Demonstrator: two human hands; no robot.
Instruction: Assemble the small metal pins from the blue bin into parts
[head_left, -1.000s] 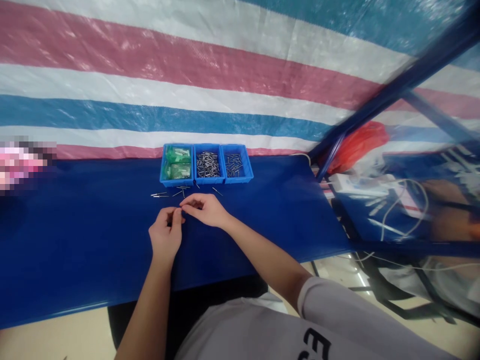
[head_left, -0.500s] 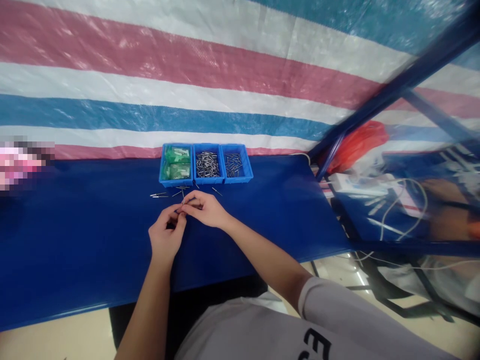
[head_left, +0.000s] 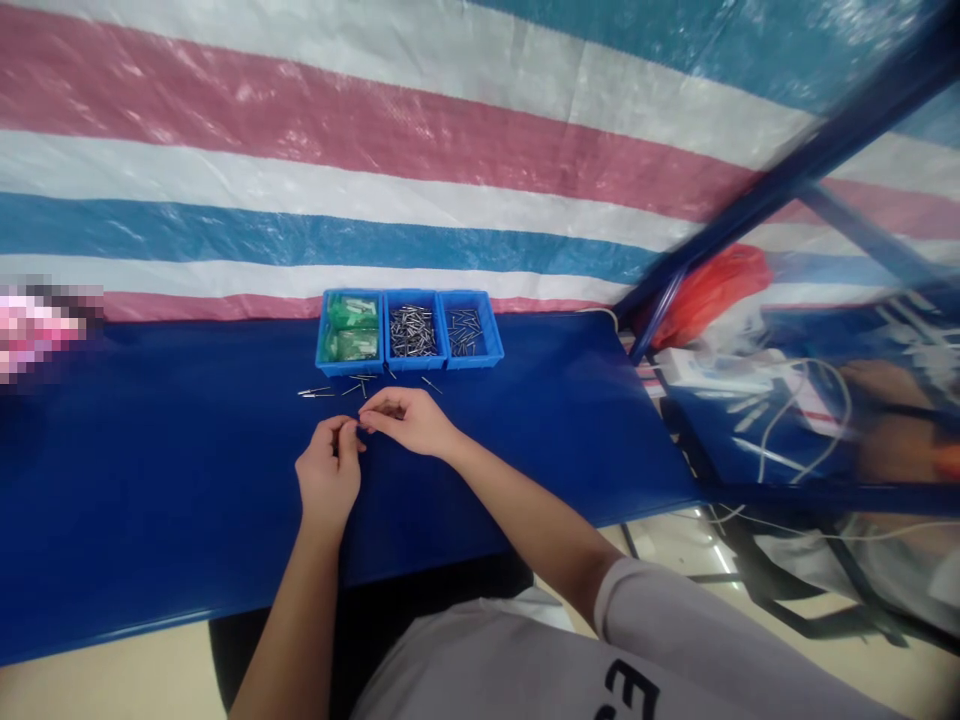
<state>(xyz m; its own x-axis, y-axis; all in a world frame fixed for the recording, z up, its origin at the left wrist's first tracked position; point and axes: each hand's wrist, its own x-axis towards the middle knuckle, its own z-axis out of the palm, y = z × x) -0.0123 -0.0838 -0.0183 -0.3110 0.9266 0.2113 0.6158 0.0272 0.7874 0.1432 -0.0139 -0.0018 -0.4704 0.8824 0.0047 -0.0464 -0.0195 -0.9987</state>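
Note:
Over the blue table, my left hand and my right hand meet at their fingertips. Both are pinched closed, and whatever lies between the fingers is too small to make out. Several thin metal pins lie loose just beyond my hands. Behind them three blue bins stand side by side: the left bin holds green bags of pale pieces, the middle bin is full of metal pins, and the right bin has fewer pins.
A striped plastic sheet hangs behind the table. To the right are a blue metal frame, a red plastic bag, white cables and a person's arm at another table. A pink blurred patch is at the far left.
My left thumb and fingers have shifted slightly, with the left hand's fingertips drawn a little closer together. The right hand has moved only slightly. The bins and loose pins lie as before.

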